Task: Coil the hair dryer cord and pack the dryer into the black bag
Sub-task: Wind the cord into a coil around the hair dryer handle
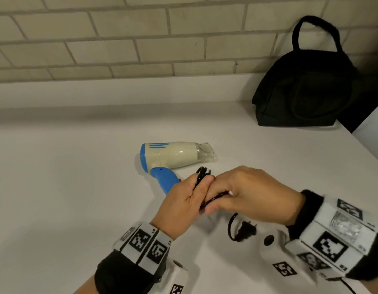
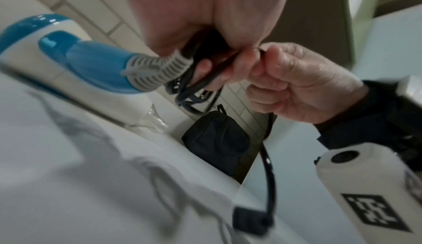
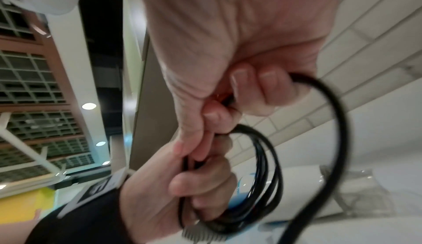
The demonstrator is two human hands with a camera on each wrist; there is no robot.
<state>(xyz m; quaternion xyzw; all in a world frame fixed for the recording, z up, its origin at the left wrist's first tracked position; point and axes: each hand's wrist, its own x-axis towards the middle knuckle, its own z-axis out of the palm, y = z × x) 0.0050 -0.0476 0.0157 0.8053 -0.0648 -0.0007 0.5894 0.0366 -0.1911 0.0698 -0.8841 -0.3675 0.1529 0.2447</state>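
Two hands meet over the white table (image 1: 67,187), both clamped on the one black cord (image 3: 269,175). The left hand (image 1: 181,204) has its fingers curled round a bundle of several loops; exact loop count cannot be told. The right hand (image 1: 254,194) is closed in a fist on the cord's free run, pressed against the left. One plug (image 1: 246,230) hangs on a short tail below the right hand, just above the table.

One hair dryer (image 1: 175,154) lies on its side on the table, just beyond the hands: cream barrel, blue rear cap, blue folding handle, clear nozzle pointing right, grey ribbed strain relief (image 2: 155,71) at the handle's end. One black bag (image 1: 302,90) with a loop handle stands well apart at the far right, against the brick wall (image 1: 120,39).
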